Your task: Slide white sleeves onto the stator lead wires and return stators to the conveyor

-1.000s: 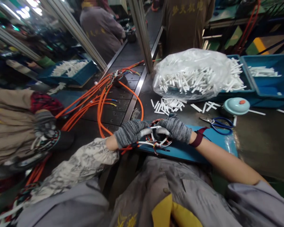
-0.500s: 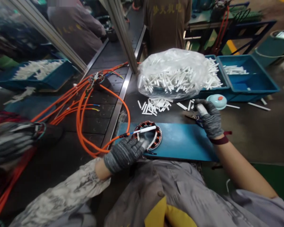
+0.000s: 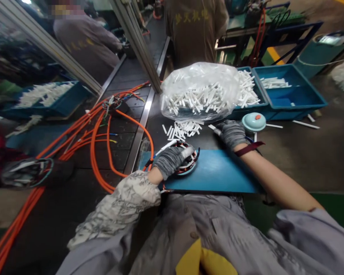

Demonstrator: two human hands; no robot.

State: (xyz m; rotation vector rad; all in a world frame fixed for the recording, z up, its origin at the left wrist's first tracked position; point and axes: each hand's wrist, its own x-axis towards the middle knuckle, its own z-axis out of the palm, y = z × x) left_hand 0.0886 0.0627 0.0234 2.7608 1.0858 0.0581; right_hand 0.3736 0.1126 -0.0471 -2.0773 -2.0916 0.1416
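My left hand, in a grey glove, grips the left side of a round wound stator with its fingers over the ring. The stator sits on the left part of a blue board. A white sleeve on a blue wire sticks up beside that hand. Gloved too, my right hand reaches beyond the board's far edge, fingers together at a short white tube. Whether the tube is pinched or only touched is unclear. Loose white tubes lie left of it.
A clear bag of white tubes and blue bins stand behind. A light-blue round container sits right of my right hand. Orange cables cross the left conveyor. At far left is a co-worker's gloved hand; other people stand behind.
My left hand has moved up onto the stator, which has turned. My right hand has moved left, toward a loose tube. The view has shifted slightly.
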